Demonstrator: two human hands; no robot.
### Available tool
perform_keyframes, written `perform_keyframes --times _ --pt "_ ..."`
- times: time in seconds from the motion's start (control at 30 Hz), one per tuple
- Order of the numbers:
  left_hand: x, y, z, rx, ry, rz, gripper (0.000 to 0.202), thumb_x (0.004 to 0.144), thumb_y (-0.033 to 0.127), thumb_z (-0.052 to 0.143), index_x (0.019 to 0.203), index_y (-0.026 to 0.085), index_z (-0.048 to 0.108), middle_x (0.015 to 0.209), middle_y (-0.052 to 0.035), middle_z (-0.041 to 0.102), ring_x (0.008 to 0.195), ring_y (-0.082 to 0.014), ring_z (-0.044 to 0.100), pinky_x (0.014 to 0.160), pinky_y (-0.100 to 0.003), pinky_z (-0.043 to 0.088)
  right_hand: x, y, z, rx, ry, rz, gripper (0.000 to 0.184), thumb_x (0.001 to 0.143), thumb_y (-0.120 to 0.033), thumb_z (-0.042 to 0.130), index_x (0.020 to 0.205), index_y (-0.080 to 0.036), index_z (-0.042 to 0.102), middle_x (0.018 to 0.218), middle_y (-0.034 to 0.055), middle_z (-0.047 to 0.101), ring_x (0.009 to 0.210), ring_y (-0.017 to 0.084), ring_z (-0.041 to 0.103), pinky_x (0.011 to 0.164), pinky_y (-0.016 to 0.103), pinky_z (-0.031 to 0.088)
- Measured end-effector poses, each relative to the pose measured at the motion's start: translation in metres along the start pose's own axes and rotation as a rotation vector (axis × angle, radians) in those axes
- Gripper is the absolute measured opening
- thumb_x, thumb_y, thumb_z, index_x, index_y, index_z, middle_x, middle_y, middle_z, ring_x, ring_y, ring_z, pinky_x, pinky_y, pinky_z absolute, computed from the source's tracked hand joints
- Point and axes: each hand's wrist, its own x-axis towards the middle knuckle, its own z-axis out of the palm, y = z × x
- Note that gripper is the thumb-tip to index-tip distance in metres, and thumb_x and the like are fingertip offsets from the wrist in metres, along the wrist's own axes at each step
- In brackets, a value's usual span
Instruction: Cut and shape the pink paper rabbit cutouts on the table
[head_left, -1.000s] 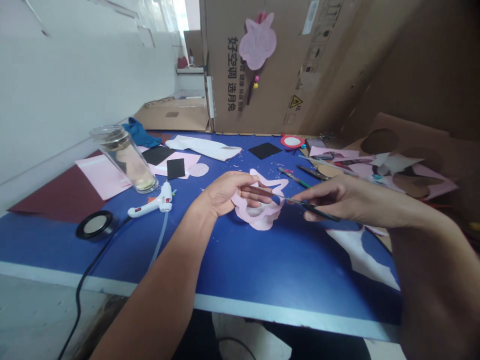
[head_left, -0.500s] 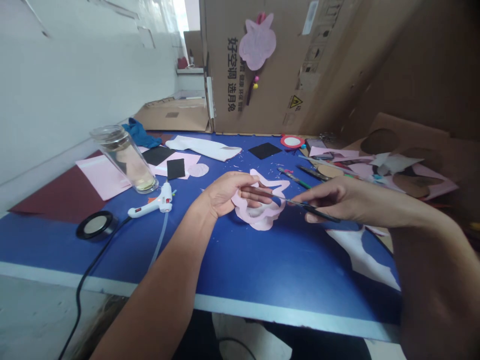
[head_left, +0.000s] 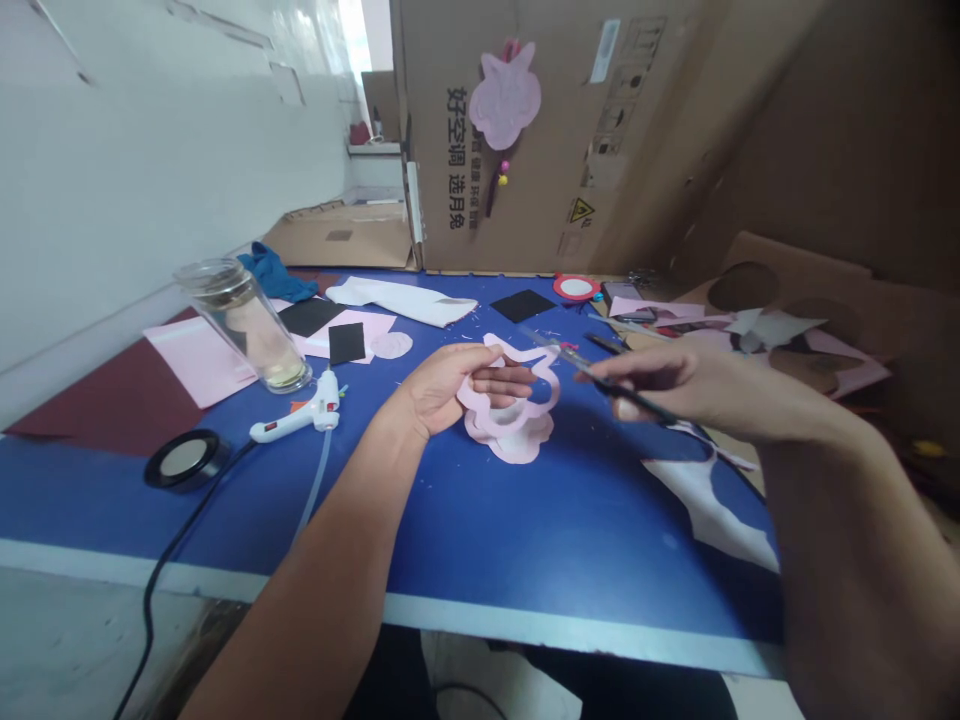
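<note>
My left hand [head_left: 450, 385] pinches a pink foam cut-out [head_left: 517, 425] above the blue table [head_left: 487, 530]; the piece curls, with its outline strip [head_left: 551, 372] arching up and its lower part resting on the table. My right hand [head_left: 660, 385] is closed round the dark handles of a pair of scissors [head_left: 600, 375], whose blades point left and up, just right of the foam. The blades are blurred.
A glass jar [head_left: 244, 325], a white glue gun [head_left: 296, 418] with its cable and a black tape roll [head_left: 184, 458] lie at the left. Pink and black sheets, a white cloth, pens and cardboard scraps lie behind and right. A cardboard box [head_left: 540, 130] carries a pink shape.
The scissors have drawn back out of the foam and risen to the right. The foam's outline strip now arches free. The view has shifted slightly.
</note>
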Motion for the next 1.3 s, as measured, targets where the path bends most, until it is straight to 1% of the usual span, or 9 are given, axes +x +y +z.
perform_keyframes --times 0.1,0.2,0.27,0.43,0.77,0.9,0.97,1.13,1.3 --pt "0.001 0.000 -0.002 -0.012 0.010 0.018 0.019 0.100 0.014 0.057 0.088 0.009 0.070 0.093 -0.0230 0.081 0.083 -0.0279 0.082 0.074 -0.033 0.065 0.008 0.004 -0.001 0.008 0.093 0.032 0.063 0.074 -0.066 0.083 0.122 -0.026 0.083 0.090 0.0068 0.075 0.073 0.020 0.060 0.061 0.032 0.044" --pt "0.004 0.000 -0.005 0.002 0.030 0.027 0.019 0.100 0.014 0.056 0.092 0.006 0.072 0.097 -0.0242 0.081 0.083 -0.0269 0.082 0.076 -0.032 0.065 0.020 0.021 0.003 -0.175 0.175 0.155 0.063 0.078 -0.064 0.079 0.125 -0.022 0.081 0.073 0.0028 0.069 0.061 0.016 0.052 0.057 0.030 0.037" --pt "0.004 0.000 -0.006 0.006 0.042 0.020 0.021 0.100 0.014 0.055 0.096 0.005 0.074 0.099 -0.0248 0.081 0.084 -0.0261 0.082 0.073 -0.030 0.065 0.028 0.037 0.008 -0.354 0.132 0.238 0.053 0.078 -0.057 0.079 0.118 -0.022 0.083 0.063 0.0001 0.063 0.054 0.015 0.048 0.055 0.031 0.035" --pt "0.004 0.002 -0.007 -0.014 0.045 0.027 0.023 0.099 0.014 0.054 0.098 0.005 0.075 0.098 -0.0229 0.081 0.083 -0.0259 0.081 0.068 -0.028 0.064 0.040 0.057 0.021 -0.619 -0.009 0.244 0.026 0.085 -0.041 0.074 0.098 -0.022 0.085 0.073 0.0057 0.073 0.063 0.020 0.060 0.061 0.032 0.040" --pt "0.003 0.003 -0.003 -0.032 0.061 0.018 0.025 0.100 0.013 0.051 0.096 0.005 0.074 0.097 -0.0237 0.081 0.082 -0.0252 0.081 0.067 -0.028 0.064 0.038 0.051 0.027 -0.582 -0.052 0.316 0.031 0.084 -0.031 0.074 0.111 -0.018 0.082 0.075 0.0067 0.076 0.065 0.020 0.066 0.062 0.030 0.043" --pt "0.002 0.004 -0.001 -0.041 0.068 0.017 0.024 0.100 0.013 0.052 0.096 0.005 0.074 0.098 -0.0239 0.081 0.084 -0.0262 0.081 0.066 -0.028 0.065 0.038 0.052 0.025 -0.578 0.029 0.254 0.032 0.082 -0.029 0.076 0.112 -0.020 0.083 0.085 0.0075 0.077 0.076 0.022 0.067 0.067 0.031 0.044" --pt "0.002 0.003 -0.002 -0.040 0.061 0.015 0.023 0.100 0.013 0.052 0.097 0.005 0.074 0.098 -0.0239 0.081 0.084 -0.0262 0.081 0.066 -0.028 0.065 0.038 0.047 0.027 -0.432 0.121 0.185 0.033 0.087 -0.037 0.075 0.114 -0.019 0.082 0.084 0.0074 0.076 0.075 0.021 0.065 0.067 0.031 0.045" --pt "0.005 -0.003 -0.003 -0.032 0.011 0.005 0.025 0.100 0.015 0.052 0.100 0.004 0.075 0.100 -0.0244 0.081 0.085 -0.0263 0.082 0.072 -0.030 0.065 0.037 0.025 0.045 0.413 0.188 0.032 0.061 0.087 -0.068 0.073 0.126 -0.020 0.074 0.105 0.0095 0.076 0.085 0.019 0.067 0.071 0.030 0.054" --pt "0.007 -0.009 0.001 0.000 -0.027 -0.021 0.027 0.100 0.014 0.051 0.099 0.002 0.076 0.103 -0.0255 0.081 0.089 -0.0275 0.082 0.073 -0.029 0.065 0.037 0.016 0.059 0.531 0.187 -0.022 0.055 0.079 -0.064 0.084 0.112 -0.021 0.078 0.096 0.0056 0.075 0.079 0.016 0.064 0.067 0.027 0.050"
